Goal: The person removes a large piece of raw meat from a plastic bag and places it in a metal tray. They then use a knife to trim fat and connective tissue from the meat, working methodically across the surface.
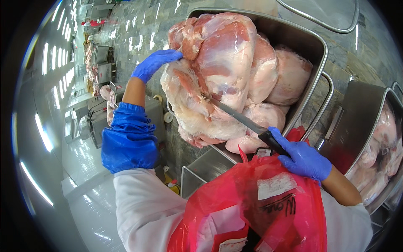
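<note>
— Left hand [157, 64] first: what is it doing?
— It wears a blue glove and reaches up with its fingers close together, the tips touching the meat just to its right. I can't tell whether it pinches or only presses, since the fingertips are partly hidden. A gathered blue oversleeve [128, 136] covers the forearm below it, with bare wrist between.
— And the meat?
— One big piece of meat [224, 59], red and pink with pale fat, lies directly right of that hand and spreads below it too. It bulges out beyond the tub's left side.
— What comes next, going right?
— A knife [250, 125], slanting from the middle of the meat down to the right hand. Its blade meets the meat in a crease, below and right of the left hand; how deep the tip goes, I can't tell. Below the blade and left of the right hand is a translucent red apron [256, 185].
— More meat?
— Yes, other pieces [289, 77] sit above the right hand, close beside the big one.
— How does the right hand [305, 158] stand?
— Blue-gloved as well, closed around the black handle, one finger stretched along it. Above it runs the metal tub [312, 50] holding the meat.
— Farthest right?
— Beyond the right hand, a second metal tub [357, 113] with paler pieces [380, 159] inside.
</note>
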Demonstrator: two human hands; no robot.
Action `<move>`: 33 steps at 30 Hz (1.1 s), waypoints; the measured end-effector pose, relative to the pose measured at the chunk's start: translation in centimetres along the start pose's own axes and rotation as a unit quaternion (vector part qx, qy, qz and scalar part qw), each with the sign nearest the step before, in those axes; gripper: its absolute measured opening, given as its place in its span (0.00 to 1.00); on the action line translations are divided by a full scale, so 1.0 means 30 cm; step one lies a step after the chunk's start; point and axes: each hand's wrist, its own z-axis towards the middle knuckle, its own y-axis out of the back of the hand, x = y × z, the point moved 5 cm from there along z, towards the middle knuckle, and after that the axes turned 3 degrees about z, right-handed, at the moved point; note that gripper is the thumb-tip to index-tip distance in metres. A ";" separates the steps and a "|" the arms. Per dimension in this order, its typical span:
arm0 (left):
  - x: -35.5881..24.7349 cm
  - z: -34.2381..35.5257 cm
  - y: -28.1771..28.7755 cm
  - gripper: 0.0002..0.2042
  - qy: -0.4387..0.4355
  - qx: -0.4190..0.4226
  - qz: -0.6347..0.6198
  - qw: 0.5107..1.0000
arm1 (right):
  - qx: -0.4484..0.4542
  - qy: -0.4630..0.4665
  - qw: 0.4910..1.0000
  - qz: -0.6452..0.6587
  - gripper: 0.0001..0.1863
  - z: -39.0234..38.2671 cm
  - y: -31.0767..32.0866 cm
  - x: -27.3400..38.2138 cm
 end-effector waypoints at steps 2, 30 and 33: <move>-0.103 -0.010 -0.055 0.24 0.028 -0.032 0.291 0.956 | 0.007 -0.003 1.000 0.010 0.40 0.003 0.009 0.004; 0.022 -0.121 -0.108 0.06 -0.112 -0.351 0.303 0.879 | 0.016 0.018 0.997 -0.068 0.42 -0.042 0.006 0.023; 0.015 -0.112 -0.116 0.08 -0.129 -0.330 0.326 0.876 | -0.006 0.051 0.997 -0.055 0.42 -0.052 -0.007 0.042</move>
